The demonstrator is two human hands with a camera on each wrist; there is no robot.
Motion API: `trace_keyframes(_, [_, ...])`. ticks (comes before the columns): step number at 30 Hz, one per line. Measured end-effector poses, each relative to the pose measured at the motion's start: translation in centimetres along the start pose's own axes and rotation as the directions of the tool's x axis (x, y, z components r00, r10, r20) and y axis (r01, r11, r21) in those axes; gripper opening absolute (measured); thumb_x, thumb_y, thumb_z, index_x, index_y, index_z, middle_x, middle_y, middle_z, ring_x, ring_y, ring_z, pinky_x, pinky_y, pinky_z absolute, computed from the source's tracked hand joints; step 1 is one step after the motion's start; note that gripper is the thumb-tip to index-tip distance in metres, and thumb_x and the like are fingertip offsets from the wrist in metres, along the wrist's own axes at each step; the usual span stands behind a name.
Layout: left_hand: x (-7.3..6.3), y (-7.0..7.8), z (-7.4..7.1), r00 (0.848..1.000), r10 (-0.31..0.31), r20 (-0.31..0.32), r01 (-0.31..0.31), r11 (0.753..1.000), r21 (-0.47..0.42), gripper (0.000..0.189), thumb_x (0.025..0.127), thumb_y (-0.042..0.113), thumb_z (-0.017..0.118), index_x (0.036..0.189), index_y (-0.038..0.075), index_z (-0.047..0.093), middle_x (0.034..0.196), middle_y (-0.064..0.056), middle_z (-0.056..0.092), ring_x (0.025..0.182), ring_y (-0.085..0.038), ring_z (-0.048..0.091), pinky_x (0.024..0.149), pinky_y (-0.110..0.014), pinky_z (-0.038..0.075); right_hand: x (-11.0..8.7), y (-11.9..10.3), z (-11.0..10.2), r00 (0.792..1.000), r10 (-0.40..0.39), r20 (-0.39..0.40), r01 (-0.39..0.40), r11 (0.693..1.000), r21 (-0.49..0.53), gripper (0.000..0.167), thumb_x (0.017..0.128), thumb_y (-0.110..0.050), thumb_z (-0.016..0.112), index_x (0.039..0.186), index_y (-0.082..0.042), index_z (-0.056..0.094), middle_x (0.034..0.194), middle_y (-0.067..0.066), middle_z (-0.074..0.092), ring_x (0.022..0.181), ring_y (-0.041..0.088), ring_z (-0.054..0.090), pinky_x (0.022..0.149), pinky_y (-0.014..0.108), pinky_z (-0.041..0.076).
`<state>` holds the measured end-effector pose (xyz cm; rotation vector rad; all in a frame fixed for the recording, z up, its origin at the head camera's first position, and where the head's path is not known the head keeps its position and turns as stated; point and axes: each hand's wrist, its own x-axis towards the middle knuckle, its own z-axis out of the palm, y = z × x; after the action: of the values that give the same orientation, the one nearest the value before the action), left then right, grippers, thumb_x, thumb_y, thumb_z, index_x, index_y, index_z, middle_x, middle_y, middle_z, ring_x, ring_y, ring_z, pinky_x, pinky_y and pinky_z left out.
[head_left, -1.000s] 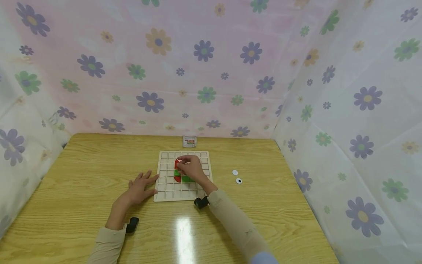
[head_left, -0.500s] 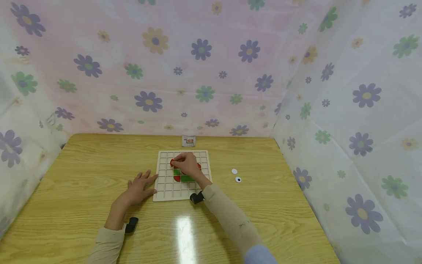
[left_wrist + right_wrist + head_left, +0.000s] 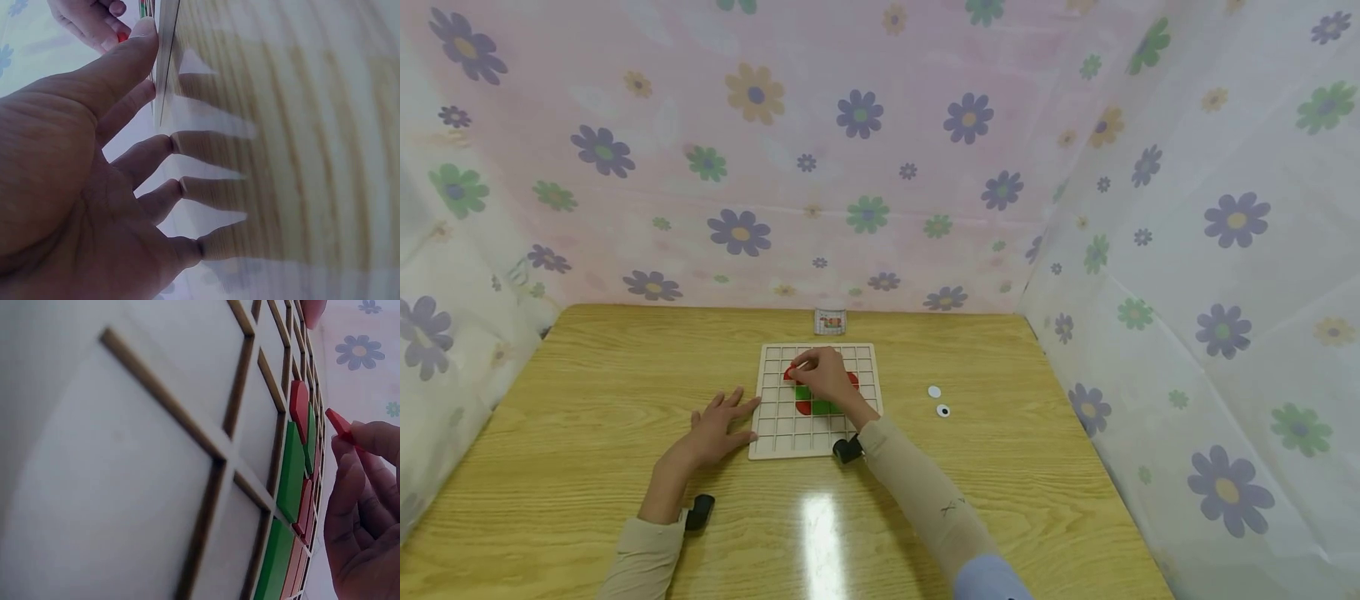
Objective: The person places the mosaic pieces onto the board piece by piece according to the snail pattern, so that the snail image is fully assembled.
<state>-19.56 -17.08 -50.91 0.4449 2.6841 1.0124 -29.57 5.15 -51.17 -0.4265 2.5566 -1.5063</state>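
My right hand [image 3: 829, 377] pinches a red tile [image 3: 340, 425] between thumb and fingers, just above the white grid board [image 3: 772, 442]. In the right wrist view the tile is clear of the board's surface. Green tiles [image 3: 290, 472] and red tiles [image 3: 299, 409] sit in the board's middle cells; my right hand hides part of them in the head view. My left hand [image 3: 715, 431] lies with spread fingers at the board's left edge. Its thumb and forefinger touch that edge, and the other fingertips rest on the table [image 3: 281, 156].
Right of the board lie a plain white disc [image 3: 934, 392] and a white disc with a black dot [image 3: 943, 411]. A small picture card [image 3: 831, 322] stands behind the board. Flower-patterned sheets [image 3: 820, 167] enclose the back and sides of the table.
My right hand has moved slightly left and up with the red tile, lifting it off the area over the upper cells and turning it. My left hand stays where it was.
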Motion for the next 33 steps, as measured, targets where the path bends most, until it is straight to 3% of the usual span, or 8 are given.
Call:
trace_keyframes(7, [0.0, -0.2, 0.2, 1.000, 0.008, -0.010, -0.008, 1.000, 0.001, 0.062, 0.097, 0.019, 0.070, 0.151, 0.001, 0.046, 0.159, -0.037, 0.023, 0.144, -0.066, 0.011, 0.099, -0.089, 0.006, 0.5, 0.2, 0.4, 0.999, -0.040, -0.002, 0.040, 0.997, -0.066, 0.010, 0.095, -0.011, 0.073, 0.095, -0.003, 0.079, 0.089, 0.010, 0.076, 0.071, 0.010, 0.065, 0.064, 0.023, 0.053])
trace_keyframes(12, [0.0, -0.5, 0.2, 1.000, 0.011, -0.010, -0.011, 1.000, -0.002, 0.062, 0.097, 0.019, 0.069, 0.151, 0.001, 0.046, 0.159, -0.037, 0.022, 0.144, -0.066, 0.010, 0.099, -0.089, 0.005, 0.7, 0.4, 0.4, 1.000, -0.011, 0.006, 0.011, 0.994, -0.111, 0.011, 0.094, -0.015, 0.075, 0.092, -0.005, 0.079, 0.087, 0.008, 0.075, 0.067, 0.007, 0.062, 0.062, 0.021, 0.051])
trace_keyframes(22, [0.0, -0.4, 0.0, 0.999, 0.044, -0.006, -0.044, 0.999, -0.010, 0.062, 0.097, 0.022, 0.069, 0.150, -0.002, 0.047, 0.157, -0.040, 0.022, 0.142, -0.069, 0.010, 0.099, -0.089, 0.008, 1.1, 0.5, 0.2, 1.000, 0.005, 0.025, -0.001, 0.985, -0.174, 0.010, 0.093, -0.017, 0.077, 0.095, -0.007, 0.080, 0.087, 0.005, 0.075, 0.071, 0.009, 0.063, 0.065, 0.022, 0.052])
trace_keyframes(33, [0.0, -0.4, 0.1, 0.999, 0.036, -0.011, -0.036, 0.999, -0.017, 0.061, 0.097, 0.020, 0.069, 0.150, -0.001, 0.047, 0.158, -0.039, 0.023, 0.143, -0.068, 0.010, 0.100, -0.089, 0.007, 1.3, 0.5, 0.2, 0.998, 0.002, 0.057, 0.009, 0.978, -0.209, 0.008, 0.092, -0.014, 0.077, 0.094, -0.008, 0.082, 0.090, 0.005, 0.076, 0.073, 0.009, 0.065, 0.067, 0.022, 0.053])
